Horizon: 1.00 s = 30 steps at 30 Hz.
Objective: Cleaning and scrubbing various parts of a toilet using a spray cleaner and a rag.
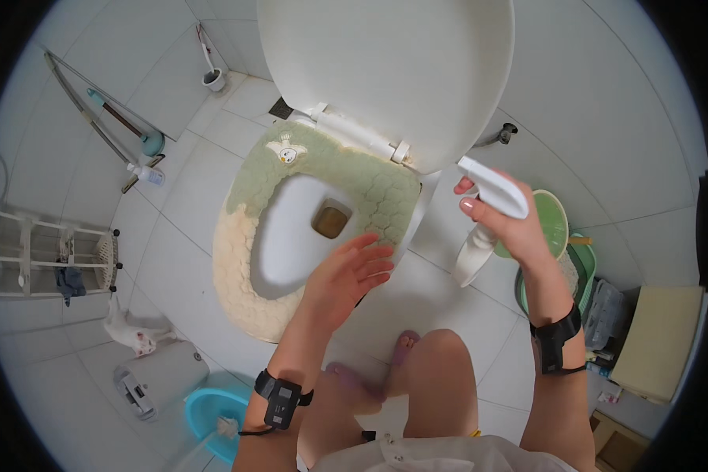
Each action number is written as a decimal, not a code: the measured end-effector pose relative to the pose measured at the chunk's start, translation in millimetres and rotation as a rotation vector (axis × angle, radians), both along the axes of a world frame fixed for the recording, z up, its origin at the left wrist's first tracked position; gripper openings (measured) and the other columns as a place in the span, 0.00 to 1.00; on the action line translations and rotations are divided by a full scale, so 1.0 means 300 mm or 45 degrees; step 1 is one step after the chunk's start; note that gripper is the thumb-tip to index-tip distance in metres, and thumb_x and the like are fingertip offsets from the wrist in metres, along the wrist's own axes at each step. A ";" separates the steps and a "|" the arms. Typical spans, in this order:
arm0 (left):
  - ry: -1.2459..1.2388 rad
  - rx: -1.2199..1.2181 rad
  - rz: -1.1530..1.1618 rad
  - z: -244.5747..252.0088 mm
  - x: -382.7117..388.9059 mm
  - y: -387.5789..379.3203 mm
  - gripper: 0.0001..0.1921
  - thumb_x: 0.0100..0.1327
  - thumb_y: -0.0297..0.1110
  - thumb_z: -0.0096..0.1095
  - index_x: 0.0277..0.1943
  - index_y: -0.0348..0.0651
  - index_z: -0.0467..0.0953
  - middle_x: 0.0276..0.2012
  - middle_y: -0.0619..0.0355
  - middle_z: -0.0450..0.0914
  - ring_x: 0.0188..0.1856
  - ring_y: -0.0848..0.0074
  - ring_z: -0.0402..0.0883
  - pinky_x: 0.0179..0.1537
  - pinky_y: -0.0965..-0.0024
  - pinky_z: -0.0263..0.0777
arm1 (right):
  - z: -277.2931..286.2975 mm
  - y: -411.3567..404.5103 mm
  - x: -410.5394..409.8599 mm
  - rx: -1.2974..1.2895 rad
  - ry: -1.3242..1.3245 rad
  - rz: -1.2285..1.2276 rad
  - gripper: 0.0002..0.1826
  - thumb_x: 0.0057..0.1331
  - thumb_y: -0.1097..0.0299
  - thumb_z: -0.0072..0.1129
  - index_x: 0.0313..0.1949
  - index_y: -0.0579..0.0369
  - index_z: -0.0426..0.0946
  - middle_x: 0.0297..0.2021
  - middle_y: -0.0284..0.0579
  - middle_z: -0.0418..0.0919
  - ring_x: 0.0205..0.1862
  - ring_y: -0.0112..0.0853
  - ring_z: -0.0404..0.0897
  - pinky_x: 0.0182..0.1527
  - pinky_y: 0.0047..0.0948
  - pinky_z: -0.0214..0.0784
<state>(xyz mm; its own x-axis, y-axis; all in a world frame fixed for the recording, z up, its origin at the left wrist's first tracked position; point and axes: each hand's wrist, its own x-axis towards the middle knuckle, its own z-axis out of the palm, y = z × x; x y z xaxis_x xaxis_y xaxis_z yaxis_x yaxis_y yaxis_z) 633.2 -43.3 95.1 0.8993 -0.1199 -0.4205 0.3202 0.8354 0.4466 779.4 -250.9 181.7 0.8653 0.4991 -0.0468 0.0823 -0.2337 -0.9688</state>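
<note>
A toilet with its white lid (389, 65) raised stands before me. A plush seat cover (236, 259), green at the back and cream at the front, lies on the seat around the open bowl (283, 236). Brownish water shows in the drain hole (331, 218). My left hand (351, 277) is held over the right front part of the seat, empty, with fingers apart. To the right of the toilet, my right hand (507, 212) grips a white spray bottle (478, 248) by its neck and trigger head, the nozzle pointing up and left.
Green tubs (546, 221) stand at the right wall, near a cream box (658, 342). At left are a plunger (152, 143), a squeegee (103, 131), a bottle (148, 174) and a white rack (41, 253). A white cat (135, 336) lies by a grey bin (165, 377) and a blue basin (203, 407).
</note>
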 end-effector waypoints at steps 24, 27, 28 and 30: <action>0.871 0.139 0.372 0.403 -0.379 0.364 0.17 0.63 0.35 0.48 0.52 0.38 0.67 0.44 0.49 0.76 0.47 0.65 0.75 0.51 0.64 0.68 | 0.098 0.320 0.102 -0.524 0.152 -0.361 0.17 0.56 0.53 0.61 0.33 0.55 0.80 0.22 0.42 0.79 0.26 0.30 0.77 0.33 0.27 0.67; 0.854 0.088 0.319 0.334 -0.284 0.438 0.17 0.63 0.35 0.48 0.52 0.38 0.67 0.44 0.50 0.76 0.45 0.65 0.75 0.50 0.65 0.69 | 0.041 0.357 0.125 -0.554 0.116 -0.414 0.17 0.56 0.54 0.60 0.33 0.56 0.79 0.22 0.43 0.78 0.25 0.32 0.76 0.32 0.28 0.67; 0.853 0.083 0.286 0.322 -0.258 0.459 0.17 0.64 0.35 0.47 0.52 0.38 0.67 0.43 0.50 0.76 0.44 0.66 0.76 0.49 0.65 0.69 | 0.027 0.364 0.136 -0.451 0.093 -0.437 0.17 0.56 0.55 0.60 0.32 0.57 0.79 0.21 0.43 0.78 0.25 0.32 0.76 0.32 0.29 0.67; 0.818 0.100 0.220 0.324 -0.207 0.526 0.17 0.64 0.35 0.47 0.53 0.38 0.67 0.43 0.50 0.76 0.44 0.66 0.76 0.49 0.65 0.70 | 0.035 0.394 0.145 -0.516 0.141 -0.505 0.17 0.56 0.55 0.60 0.32 0.60 0.78 0.20 0.43 0.76 0.23 0.30 0.75 0.31 0.27 0.66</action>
